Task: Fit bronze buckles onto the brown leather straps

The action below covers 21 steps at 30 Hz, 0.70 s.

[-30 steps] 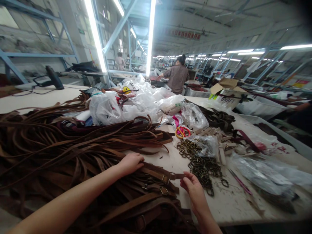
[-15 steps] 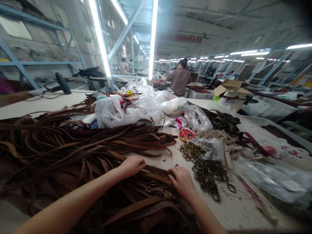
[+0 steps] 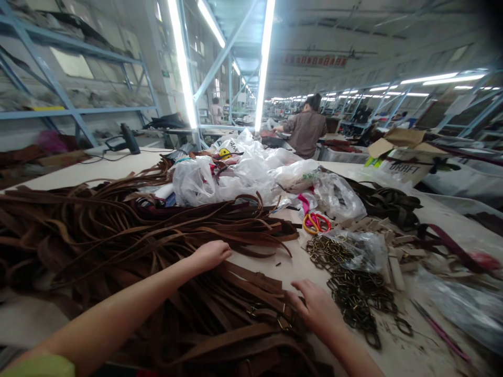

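A thick heap of long brown leather straps (image 3: 118, 235) covers the left and front of the table. My left hand (image 3: 212, 255) is closed at the upper edge of the nearer bundle, apparently on a leather strap (image 3: 251, 277); its fingertips are partly hidden. By the right ends of these straps my right hand (image 3: 316, 306) is open, thumb and fingers apart, nothing seen between them. Close to it, a brass-coloured buckle (image 3: 283, 320) sits on one strap. A pile of dark metal buckles (image 3: 353, 293) lies just right of my right hand.
White plastic bags (image 3: 251, 173) are heaped behind the straps. Scissors with orange and red handles (image 3: 316, 222) lie before them. On the right are pink-handled tweezers (image 3: 440, 330), pale strips (image 3: 396, 267) and a cardboard box (image 3: 404, 157). Another person (image 3: 306, 128) stands farther back.
My right hand has come off the strap ends and opened, shifting slightly right and down. My left hand stays closed near the same spot. The whole view has swung a little left.
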Motion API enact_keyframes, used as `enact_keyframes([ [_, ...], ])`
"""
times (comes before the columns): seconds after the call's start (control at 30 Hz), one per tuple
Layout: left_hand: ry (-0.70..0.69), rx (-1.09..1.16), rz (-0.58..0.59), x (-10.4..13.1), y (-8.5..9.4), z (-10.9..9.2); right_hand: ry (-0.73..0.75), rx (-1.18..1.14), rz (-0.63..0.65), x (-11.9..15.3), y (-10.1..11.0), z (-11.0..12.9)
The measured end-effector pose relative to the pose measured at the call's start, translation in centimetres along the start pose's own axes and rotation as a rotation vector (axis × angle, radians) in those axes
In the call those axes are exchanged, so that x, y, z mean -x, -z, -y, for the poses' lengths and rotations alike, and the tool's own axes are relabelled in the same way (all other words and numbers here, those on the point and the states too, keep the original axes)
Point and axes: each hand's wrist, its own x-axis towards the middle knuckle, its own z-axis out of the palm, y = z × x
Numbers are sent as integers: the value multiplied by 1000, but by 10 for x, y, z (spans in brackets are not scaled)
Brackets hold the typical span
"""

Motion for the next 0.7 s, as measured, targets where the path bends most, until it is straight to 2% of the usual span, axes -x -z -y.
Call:
enact_keyframes([
  [0.1, 114, -165, -121, -11, -1, 12, 70, -96, -27, -23, -1, 19],
  [0.2, 119, -245, -178, -16, -9, 15, 153, -167, 25, -40, -11, 45],
  [0.3, 84, -295, -193, -20, -16, 15, 225, -220, 82, -41, -19, 61],
  [0.43, 31, -315, -197, -31, -22, 17, 232, -272, 116, -33, -18, 64],
  [0.6, 4, -318, -220, -40, -23, 15, 206, -299, 97, -32, -17, 63],
  [0.7, -163, -314, -203, -40, -23, 0, 195, -298, 90, -34, -20, 63],
])
